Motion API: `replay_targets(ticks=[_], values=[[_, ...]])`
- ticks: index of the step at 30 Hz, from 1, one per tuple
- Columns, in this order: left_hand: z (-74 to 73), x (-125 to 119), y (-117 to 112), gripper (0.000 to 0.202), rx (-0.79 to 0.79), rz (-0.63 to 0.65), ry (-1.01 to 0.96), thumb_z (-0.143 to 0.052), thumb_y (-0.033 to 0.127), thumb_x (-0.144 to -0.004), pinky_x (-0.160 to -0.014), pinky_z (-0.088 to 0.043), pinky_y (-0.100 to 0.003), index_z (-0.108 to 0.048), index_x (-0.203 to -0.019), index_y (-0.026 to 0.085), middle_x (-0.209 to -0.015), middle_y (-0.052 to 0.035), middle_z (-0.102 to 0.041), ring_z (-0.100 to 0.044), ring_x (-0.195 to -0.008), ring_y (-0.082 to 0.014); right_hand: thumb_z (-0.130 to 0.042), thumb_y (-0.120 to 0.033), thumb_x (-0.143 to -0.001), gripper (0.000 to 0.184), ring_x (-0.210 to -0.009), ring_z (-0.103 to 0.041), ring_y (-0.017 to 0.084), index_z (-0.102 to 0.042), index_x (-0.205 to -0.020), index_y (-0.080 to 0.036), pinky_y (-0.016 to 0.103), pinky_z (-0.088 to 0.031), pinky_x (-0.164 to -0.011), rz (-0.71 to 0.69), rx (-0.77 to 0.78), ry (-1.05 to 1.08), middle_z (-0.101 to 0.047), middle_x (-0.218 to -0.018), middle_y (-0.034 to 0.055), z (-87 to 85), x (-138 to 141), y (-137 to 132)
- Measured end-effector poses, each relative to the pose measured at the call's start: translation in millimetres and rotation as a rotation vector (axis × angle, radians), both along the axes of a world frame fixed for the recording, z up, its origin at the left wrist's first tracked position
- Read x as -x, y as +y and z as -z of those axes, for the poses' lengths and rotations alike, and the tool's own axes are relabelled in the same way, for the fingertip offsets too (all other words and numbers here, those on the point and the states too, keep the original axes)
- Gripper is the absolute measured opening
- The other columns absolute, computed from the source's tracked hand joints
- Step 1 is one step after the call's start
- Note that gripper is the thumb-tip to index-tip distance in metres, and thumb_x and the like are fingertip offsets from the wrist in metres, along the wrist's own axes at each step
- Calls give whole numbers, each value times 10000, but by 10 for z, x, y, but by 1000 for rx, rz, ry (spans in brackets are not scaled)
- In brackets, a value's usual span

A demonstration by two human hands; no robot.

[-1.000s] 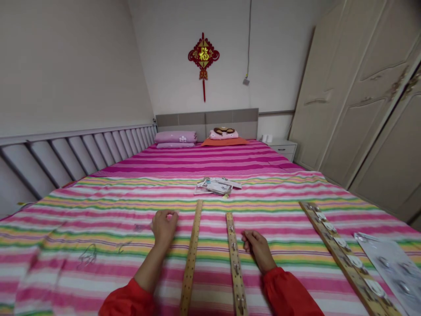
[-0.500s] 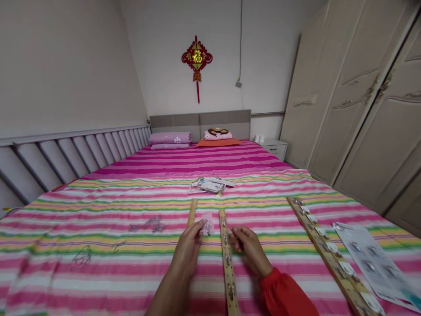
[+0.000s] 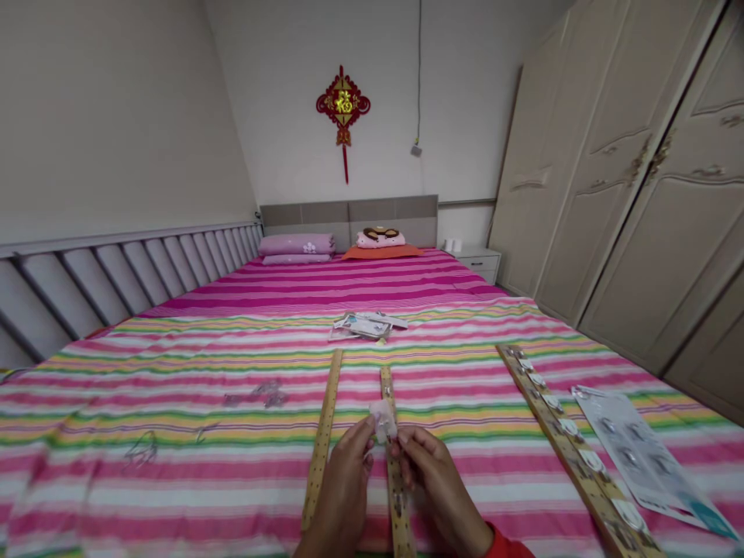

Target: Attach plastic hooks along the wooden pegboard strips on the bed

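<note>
Between the thumb and fingers of my left hand (image 3: 352, 465) is a clear square adhesive hook (image 3: 382, 418), raised over the middle wooden strip. My right hand (image 3: 427, 469) is closed in a pinch at the hook's lower right edge; its fingertips partly cover that corner. The middle wooden strip (image 3: 399, 508) runs lengthwise beneath both hands, with small metal hooks along it and a row of holes. To the left of it, close to my left hand, lies a bare wooden strip (image 3: 323, 434) with holes.
On the right are a wooden strip (image 3: 538, 411) bearing several white round pieces and a blister card (image 3: 645, 457) of hooks. Packaging (image 3: 366, 325) is piled beyond the strips. Clear pieces (image 3: 270, 393) and a tangle of thin clear strips (image 3: 141, 449) lie left on the striped sheet.
My left hand has brought the adhesive hook rightward over the middle strip. My right hand has moved in to meet it. The view has shifted slightly.
</note>
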State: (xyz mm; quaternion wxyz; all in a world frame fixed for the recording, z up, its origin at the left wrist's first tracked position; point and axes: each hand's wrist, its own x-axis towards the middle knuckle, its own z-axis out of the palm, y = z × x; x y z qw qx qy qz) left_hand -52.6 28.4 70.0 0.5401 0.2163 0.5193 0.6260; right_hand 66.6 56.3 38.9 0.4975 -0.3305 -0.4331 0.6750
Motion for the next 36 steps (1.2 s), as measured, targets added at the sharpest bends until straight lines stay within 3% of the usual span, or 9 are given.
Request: replay_targets(ticks=[8,15,20,23,31,36], values=[[99,-7,-3,299,-24,28,172,-648,472,-665,-653,-458,-297,-711,-807,217,-847,-71,-673,-591,-771,-202,-697,-486,-693,340,-357,-326,51,-591,-647,-166,205,-221,-396,16,-30,16,-507,-471,-57,35,-18,30],[97,85,-1,353,-77,44,334,-667,458,-675,-860,-448,-330,-727,-893,187,-902,-62,-716,-611,-940,-241,-692,-481,-689,342,-356,-296,48,-576,-615,-168,207,-203,-403,24,-25,-24,-464,-438,-70,59,9,52],[94,209,-50,279,-163,13,592,-635,422,-714,-808,-468,-303,-744,-863,212,-925,-61,-708,-613,-945,-239,-705,-487,-657,350,-351,-303,39,-566,-612,-169,205,-192,-387,27,-28,-81,-522,-500,-52,32,39,40],[109,286,-108,258,-208,-6,695,-626,415,-727,-760,-468,-291,-747,-854,226,-918,-67,-697,-609,-915,-233,-701,-472,-664,333,-352,-300,47,-560,-610,-176,202,-195,-382,-1,-31,-112,-472,-455,-69,10,64,4],[70,444,-214,250,-201,21,666,-634,434,-711,-709,-456,-276,-711,-678,198,-776,-52,-676,-602,-791,-211,-692,-479,-660,331,-359,-305,48,-569,-602,-178,202,-187,-372,-62,-39,-156,-496,-475,-54,-26,59,-48],[137,545,-243,276,-126,56,501,-689,431,-649,-667,-463,-260,-721,-769,184,-737,-40,-692,-603,-714,-181,-689,-473,-668,331,-356,-289,48,-555,-584,-182,199,-176,-373,-139,-44,-175,-435,-425,-73,-46,25,-92]])
